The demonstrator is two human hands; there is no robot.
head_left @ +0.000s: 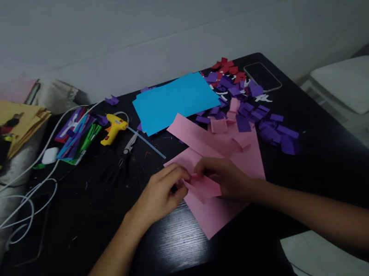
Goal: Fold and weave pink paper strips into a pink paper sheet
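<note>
Between my two hands is a small piece of pink paper (204, 188), its top edge bent over. My left hand (160, 192) pinches its left end, the fingers curled. The fingers of my right hand (227, 175) are closed on its right side. Underneath lies a larger pink sheet (218, 219). A long pink strip (194, 134) rests across that sheet, just beyond my hands. Several small folded pink pieces (219, 126) lie toward the sheet's far right part.
Blue sheets (177, 102) lie at the back, beside heaps of purple pieces (271, 131) and red pieces (227, 68). A phone (262, 76) is at the far right corner. Leftward are a yellow glue gun (113, 128), pliers (123, 159), coloured strips (81, 135) and white cables (28, 200).
</note>
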